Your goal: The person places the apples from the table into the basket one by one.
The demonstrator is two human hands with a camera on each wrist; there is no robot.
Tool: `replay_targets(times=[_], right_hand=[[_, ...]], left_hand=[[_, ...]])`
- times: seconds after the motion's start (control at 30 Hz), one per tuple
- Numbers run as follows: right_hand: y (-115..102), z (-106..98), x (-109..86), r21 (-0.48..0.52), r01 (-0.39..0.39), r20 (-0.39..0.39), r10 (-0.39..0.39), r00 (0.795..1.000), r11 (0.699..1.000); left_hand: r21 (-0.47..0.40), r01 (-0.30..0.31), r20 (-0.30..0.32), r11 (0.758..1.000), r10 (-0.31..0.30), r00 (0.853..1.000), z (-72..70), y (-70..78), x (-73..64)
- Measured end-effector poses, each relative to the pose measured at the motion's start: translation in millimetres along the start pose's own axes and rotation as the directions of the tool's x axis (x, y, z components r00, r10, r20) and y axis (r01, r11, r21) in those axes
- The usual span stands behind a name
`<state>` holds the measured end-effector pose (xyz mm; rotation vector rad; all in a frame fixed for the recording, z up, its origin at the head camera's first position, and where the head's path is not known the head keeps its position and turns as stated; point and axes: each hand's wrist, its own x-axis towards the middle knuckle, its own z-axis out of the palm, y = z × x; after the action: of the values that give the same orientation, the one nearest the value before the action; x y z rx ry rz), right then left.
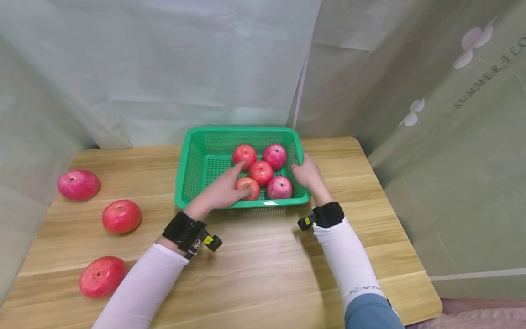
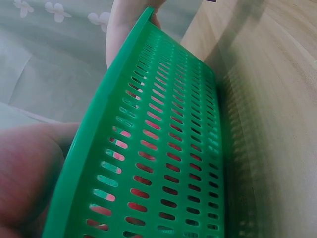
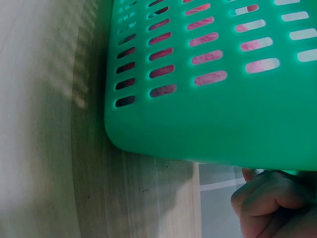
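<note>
A green plastic basket [image 1: 197,132] with slotted walls stands on the wooden table. Inside its right half lie several red and pink apples, among them a shiny red apple [image 1: 261,173] in the middle and a speckled pink apple [image 1: 279,188] at the front. My left hand [image 1: 222,188] reaches over the front rim, thumb and fingers spread around the front-left apple [image 1: 249,186], which it grips inside the basket. The right hand [image 1: 307,172] holds the basket's right rim, thumb on the inner side; in the right wrist view its curled fingers [image 3: 267,203] show beyond the green wall.
On the table's left side lie a pink apple [image 1: 79,185], a red apple [image 1: 121,216] and another red apple [image 1: 103,277] beside the left sleeve. Pale curtain sheets [image 1: 172,68] hang behind the table [image 1: 263,274] and at both sides.
</note>
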<state>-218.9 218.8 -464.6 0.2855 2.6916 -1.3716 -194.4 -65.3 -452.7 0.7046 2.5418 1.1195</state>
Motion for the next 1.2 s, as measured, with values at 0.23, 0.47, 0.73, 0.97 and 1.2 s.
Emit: replay_targets(times=[0.23, 0.47, 0.73, 0.97, 1.2], right_hand=[[1.3, 0.2, 0.2, 0.016, -0.002, 0.006, 0.002, 1.0, 1.0], [1.7, 0.9, 0.8, 0.015, 0.014, 0.007, -0.014, 1.0, 1.0], [1.8, 0.6, 1.0, -0.007, 0.008, 0.004, -0.008, 1.0, 1.0], [1.2, 0.2, 0.8, -0.031, 0.027, 0.002, -0.027, 1.0, 0.999], [2.0, -0.6, -0.5, -0.028, 0.022, 0.002, -0.022, 1.0, 0.999]], left_hand=[[0.003, -0.039, -0.03, 0.999, 0.039, 0.999, -3.0, -0.3, -2.1], [0.014, -0.013, -0.071, 1.0, 0.014, 0.997, -9.8, -1.6, -10.6], [0.074, 0.0, -0.166, 0.997, 0.012, 0.986, -26.5, 3.0, -39.6], [0.097, -0.044, -0.21, 0.994, 0.064, 0.976, -42.1, 9.2, -72.8], [0.065, -0.032, -0.232, 0.997, 0.046, 0.972, -50.3, 12.4, -121.8]])
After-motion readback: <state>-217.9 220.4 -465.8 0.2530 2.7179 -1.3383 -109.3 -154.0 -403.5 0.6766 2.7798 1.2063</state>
